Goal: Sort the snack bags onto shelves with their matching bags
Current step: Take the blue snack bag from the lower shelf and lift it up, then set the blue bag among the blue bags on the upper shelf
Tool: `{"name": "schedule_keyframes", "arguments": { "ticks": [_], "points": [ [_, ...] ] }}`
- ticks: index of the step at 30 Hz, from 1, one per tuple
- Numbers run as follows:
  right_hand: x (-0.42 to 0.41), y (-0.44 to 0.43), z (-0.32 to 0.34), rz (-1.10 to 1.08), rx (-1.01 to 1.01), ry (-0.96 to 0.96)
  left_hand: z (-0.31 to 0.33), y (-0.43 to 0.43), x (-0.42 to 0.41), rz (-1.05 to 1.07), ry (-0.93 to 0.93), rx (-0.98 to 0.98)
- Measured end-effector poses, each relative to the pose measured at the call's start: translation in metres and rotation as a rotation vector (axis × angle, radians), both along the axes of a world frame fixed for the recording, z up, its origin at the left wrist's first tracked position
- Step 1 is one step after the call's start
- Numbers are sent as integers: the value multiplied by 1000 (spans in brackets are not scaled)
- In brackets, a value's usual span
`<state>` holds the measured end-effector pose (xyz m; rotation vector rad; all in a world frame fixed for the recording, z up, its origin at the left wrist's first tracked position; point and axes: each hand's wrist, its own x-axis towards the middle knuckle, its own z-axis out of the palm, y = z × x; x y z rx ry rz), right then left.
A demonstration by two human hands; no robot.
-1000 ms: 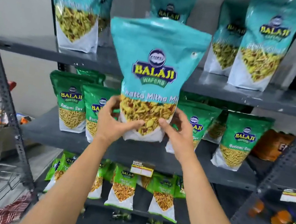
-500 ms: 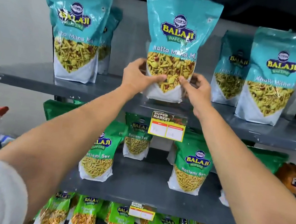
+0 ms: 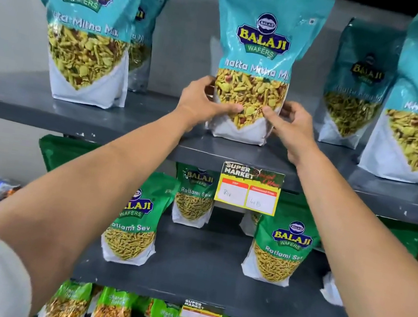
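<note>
Standing upright on the top shelf point(image 3: 135, 133), near its front edge and about midway along it, the teal Khatta Mitha Mix bag point(image 3: 258, 64) has its long axis vertical and its white base on the shelf. The left hand point(image 3: 203, 100) and right hand point(image 3: 290, 124) clasp its lower part from either side, thumbs across the front; neither is clearly nearer. Matching teal bags point(image 3: 86, 29) stand well apart to the left and right. The coming move, judged from this, is letting go sideways without tipping the bag. Green Ratlami Sev bags point(image 3: 281, 249) fill the shelf below.
</note>
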<state>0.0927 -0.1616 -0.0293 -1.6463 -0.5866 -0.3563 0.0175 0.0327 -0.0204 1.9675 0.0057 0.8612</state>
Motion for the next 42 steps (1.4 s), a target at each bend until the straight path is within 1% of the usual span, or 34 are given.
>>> {"name": "schedule_keyframes", "arguments": {
  "ticks": [2,4,5,7,9,11,13,15,17,20,22,24,26,29,31,34,38,42],
  "points": [
    [-2,1,-2,-11,2,13,-2,-1,-3,26,22,13],
    [-10,1,-1,-70,47,-7,-3,-4,-12,95,6,30],
    [-17,0,0,-125,98,-54,-3,-6,-19,130,-38,25],
    [-34,-3,3,-238,204,-214,-4,-6,-36,192,-193,10],
    [-60,-5,1,-296,222,-407,-12,-6,-57,259,-386,19],
    [-86,1,-11,-270,205,-554,-31,-6,-81,300,-526,27],
    [-114,13,-33,-195,146,-686,-60,-3,-104,333,-591,48],
    [-138,30,-61,-118,59,-766,-96,5,-125,374,-596,41],
    [-151,50,-95,-48,-43,-791,-137,18,-139,434,-541,37],
    [-153,81,-166,69,-227,-677,-205,46,-149,528,-337,35],
    [-147,95,-222,118,-354,-500,-248,65,-152,542,-152,31],
    [-139,105,-274,160,-495,-285,-284,81,-154,491,62,11],
    [-132,113,-310,197,-611,-74,-313,98,-149,436,260,-30],
    [-120,127,-339,209,-694,104,-339,116,-139,362,496,-80],
    [-115,138,-346,229,-647,185,-349,123,-134,300,532,-78],
    [-114,152,-350,243,-527,255,-353,124,-133,257,493,-81],
    [-112,157,-350,200,-466,258,-353,119,-129,288,443,-77],
    [-99,138,-344,172,-435,285,-347,101,-111,296,441,-62]
  ]
}}
